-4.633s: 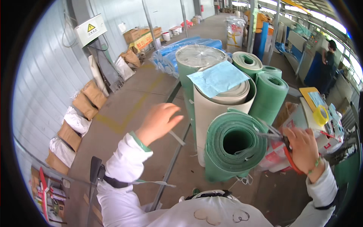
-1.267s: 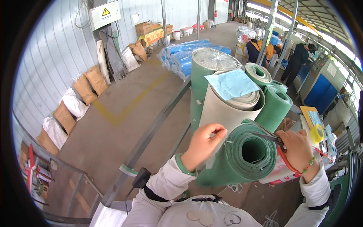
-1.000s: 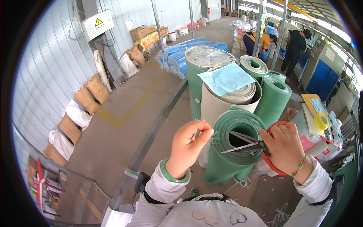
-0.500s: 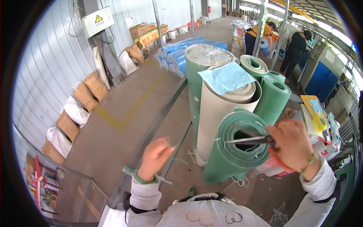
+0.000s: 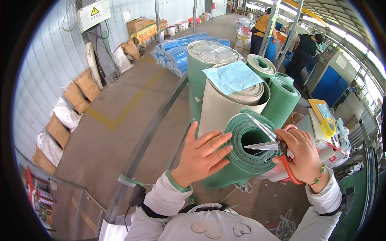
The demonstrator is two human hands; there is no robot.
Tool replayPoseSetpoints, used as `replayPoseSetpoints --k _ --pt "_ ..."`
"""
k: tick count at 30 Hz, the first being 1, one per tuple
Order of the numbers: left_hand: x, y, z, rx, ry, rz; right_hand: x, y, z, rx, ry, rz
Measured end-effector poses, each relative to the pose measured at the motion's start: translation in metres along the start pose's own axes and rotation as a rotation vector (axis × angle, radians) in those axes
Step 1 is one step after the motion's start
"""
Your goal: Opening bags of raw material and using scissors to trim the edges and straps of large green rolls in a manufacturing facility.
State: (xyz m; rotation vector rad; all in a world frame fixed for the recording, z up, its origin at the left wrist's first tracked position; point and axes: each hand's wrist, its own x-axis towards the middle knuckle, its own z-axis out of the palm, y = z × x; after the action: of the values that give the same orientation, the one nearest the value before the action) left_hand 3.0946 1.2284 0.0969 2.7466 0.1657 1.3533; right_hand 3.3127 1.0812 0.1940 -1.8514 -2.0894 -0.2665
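Your left hand (image 5: 203,154) lies flat and spread against the outer wraps of a green rubber roll (image 5: 241,154), fingers (image 5: 215,139) wide and gripping nothing, while your right hand (image 5: 301,154) closes around the orange handles of a pair of scissors (image 5: 277,150). The scissor blades point left across the open core of the roll, their tips over the dark hollow at its centre, with a thin clear strip rising from the blades toward the roll's upper rim. The green roll leans toward you at the front of a cluster of upright rolls: just behind it stands a cream roll (image 5: 229,104) with a light blue sheet of paper (image 5: 233,76) lying on its top, and behind that a taller green roll capped in clear plastic film (image 5: 211,52). Two narrower green rolls (image 5: 277,92) stand to the right, touching the cream one. A yellow tape ring (image 5: 328,127) rests on a cluttered tabletop (image 5: 317,120) beside your right hand. Brown and white sacks (image 5: 76,96) line the corrugated wall on your left, and two people (image 5: 281,36) work in the background.
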Motion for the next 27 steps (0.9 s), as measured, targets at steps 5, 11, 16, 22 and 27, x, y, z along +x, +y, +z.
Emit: replayPoseSetpoints --k 5,11,16,22,27 --pt "-0.08 -0.075 0.034 -0.167 0.421 -0.859 -0.004 -0.019 0.01 -0.126 0.072 0.035" --pt "-0.215 -0.022 0.124 -1.429 -0.134 -1.679 0.014 -0.046 0.032 -0.064 -0.161 -0.086" --pt "-0.255 0.02 0.179 -2.136 0.096 -2.22 0.024 -0.053 0.06 -0.003 -0.18 -0.187" --pt "-0.221 0.05 0.186 -2.008 0.435 -2.323 0.0 -0.054 0.051 0.048 -0.105 -0.163" --pt "-0.264 0.109 0.209 -1.889 0.653 -2.36 -0.036 -0.034 0.01 0.15 0.122 -0.203"
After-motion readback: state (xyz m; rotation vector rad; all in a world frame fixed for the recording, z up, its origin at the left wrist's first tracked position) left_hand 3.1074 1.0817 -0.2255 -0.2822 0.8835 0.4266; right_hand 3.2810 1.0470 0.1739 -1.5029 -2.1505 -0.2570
